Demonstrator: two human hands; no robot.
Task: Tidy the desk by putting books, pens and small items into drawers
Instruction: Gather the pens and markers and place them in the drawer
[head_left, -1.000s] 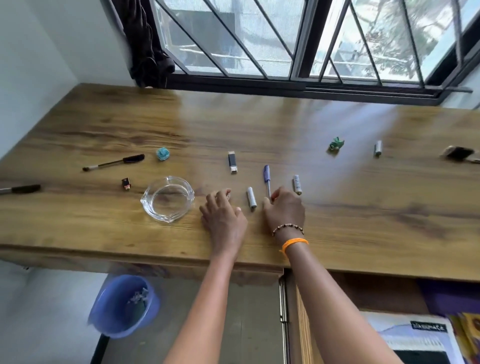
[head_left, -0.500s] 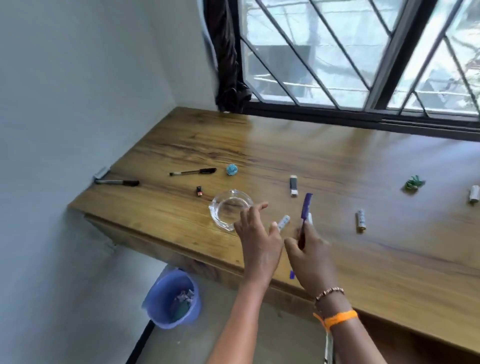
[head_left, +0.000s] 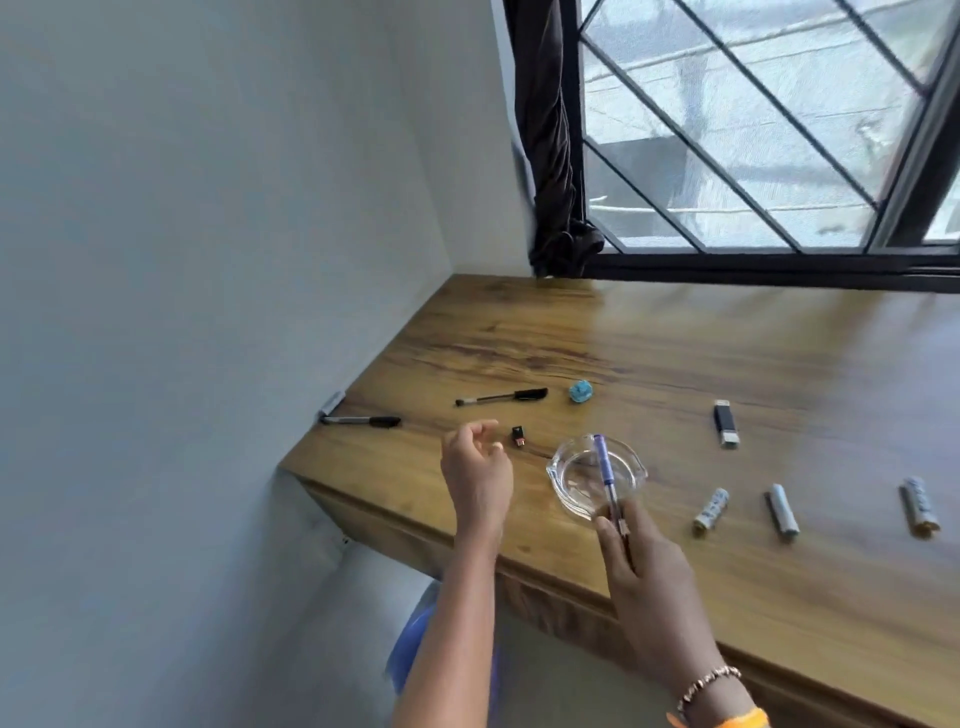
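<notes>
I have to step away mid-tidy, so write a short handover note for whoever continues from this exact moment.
Right hand pinches the purple pen, held over the glass dish.
Left hand, fingers loosely curled, holds nothing visible, next to the small black item.
On the desk: two black pens, blue wad, USB stick, three batteries.
Done: purple pen picked up.
Left: everything else; no drawer is in view.

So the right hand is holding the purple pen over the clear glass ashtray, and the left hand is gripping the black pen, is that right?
Not quite. In the head view the left hand holds nothing; its fingers hang loosely curled above the desk. The right hand does hold the purple pen over the clear glass ashtray.
</notes>
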